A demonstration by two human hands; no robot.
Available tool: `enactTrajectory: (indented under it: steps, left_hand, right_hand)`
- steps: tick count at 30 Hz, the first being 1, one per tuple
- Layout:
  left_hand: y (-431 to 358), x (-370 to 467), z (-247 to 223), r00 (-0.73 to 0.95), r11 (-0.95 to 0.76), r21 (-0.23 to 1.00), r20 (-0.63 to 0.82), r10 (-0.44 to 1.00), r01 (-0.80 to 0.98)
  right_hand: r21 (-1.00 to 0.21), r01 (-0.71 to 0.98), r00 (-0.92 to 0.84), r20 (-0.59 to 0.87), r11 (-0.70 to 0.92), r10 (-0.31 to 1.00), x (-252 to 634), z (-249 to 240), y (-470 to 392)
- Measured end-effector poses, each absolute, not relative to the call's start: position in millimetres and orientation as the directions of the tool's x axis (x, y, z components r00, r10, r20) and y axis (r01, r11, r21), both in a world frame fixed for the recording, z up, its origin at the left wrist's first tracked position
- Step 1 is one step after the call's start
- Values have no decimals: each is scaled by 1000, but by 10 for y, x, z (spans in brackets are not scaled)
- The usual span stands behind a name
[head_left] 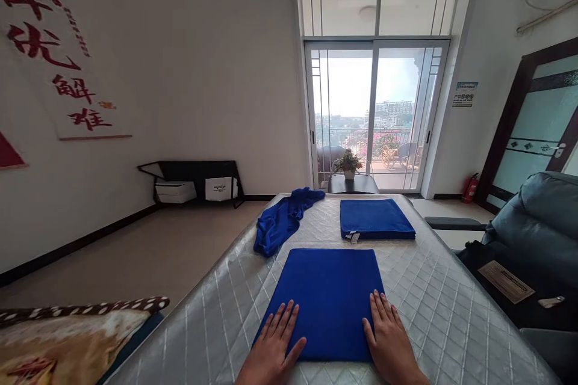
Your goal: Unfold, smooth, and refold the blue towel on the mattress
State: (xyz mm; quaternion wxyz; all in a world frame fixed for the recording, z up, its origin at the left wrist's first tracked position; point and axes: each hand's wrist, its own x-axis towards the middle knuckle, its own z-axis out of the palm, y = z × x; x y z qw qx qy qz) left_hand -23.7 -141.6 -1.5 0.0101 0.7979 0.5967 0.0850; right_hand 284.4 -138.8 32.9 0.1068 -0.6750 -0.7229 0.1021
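Observation:
A folded blue cloth (pixel 332 301) lies flat as a neat rectangle on the quilted silver-grey mattress (pixel 433 289). My left hand (pixel 275 343) rests on its near left part, palm down with the fingers spread. At the near right edge, my right hand (pixel 388 334) also lies flat, fingers stretched out and partly on the cloth. Beyond it sits a stack of folded blue cloths (pixel 377 218) with a white tag at its front edge. To the left of that stack, a crumpled blue cloth (pixel 284 219) lies loose.
On the right stands a dark armchair (pixel 542 216) with a brown card (pixel 506 281) on it. A patterned blanket (pixel 76 343) is at the lower left. A potted plant (pixel 348 162) sits on a chair (pixel 365 184) beyond the mattress, before glass sliding doors (pixel 343 90).

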Motion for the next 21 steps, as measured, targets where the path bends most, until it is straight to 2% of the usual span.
enactTrajectory:
  steps: [4,12,21]
  left_hand:
    - [-1496,-438,-105,187,-206,123,150,971,971]
    - [-1507,-462,-229,178,-218,160,234,956,963]
    - [-1491,-475,-316,159,-218,194,277,947,957]
  right_hand:
    - [-277,958,-67,29,73,997,2847,298,-1378]
    - [-196,977,-78,42,85,996,2823,306,-1394]
    - [-130,986,-99,56,106,994,2725,704,-1055]
